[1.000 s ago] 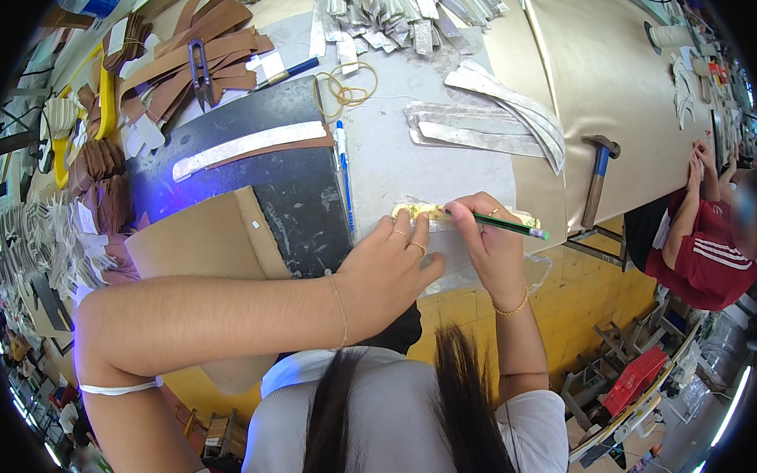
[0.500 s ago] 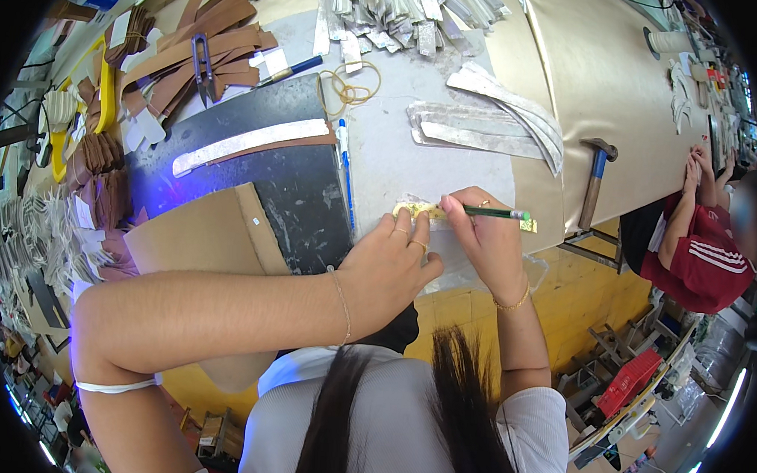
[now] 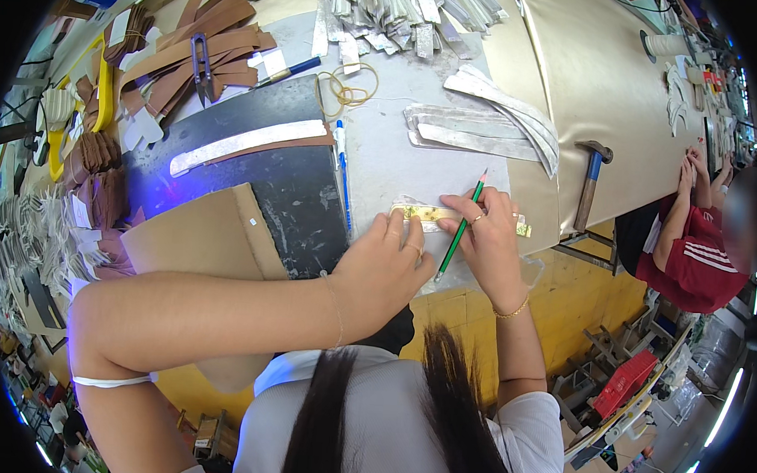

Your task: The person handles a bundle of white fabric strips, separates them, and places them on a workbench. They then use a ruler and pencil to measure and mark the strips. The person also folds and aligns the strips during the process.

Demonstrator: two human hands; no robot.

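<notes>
A narrow pale strip with a yellowish pattern [image 3: 431, 214] lies flat on the grey work surface [image 3: 383, 151] near the table's front edge. My left hand [image 3: 385, 267] presses its fingertips onto the strip's left part. My right hand [image 3: 490, 238] holds a green pencil [image 3: 463, 224] steeply, tip down just below the strip and between the two hands. The strip's right end shows beyond my right hand.
A black mat [image 3: 253, 170] with a long silvery strip [image 3: 246, 142] lies to the left, beside a brown card sheet [image 3: 203, 240]. A blue pen [image 3: 343, 175], rubber bands [image 3: 343, 89], a hammer [image 3: 588, 183], snips [image 3: 202, 60] and piles of cut strips [image 3: 487, 127] surround it. Another person [image 3: 695, 244] sits at right.
My right hand has turned the green pencil from lying nearly level, pointing right, to standing steeply with its tip down beside the strip. My left hand stays pressed on the strip.
</notes>
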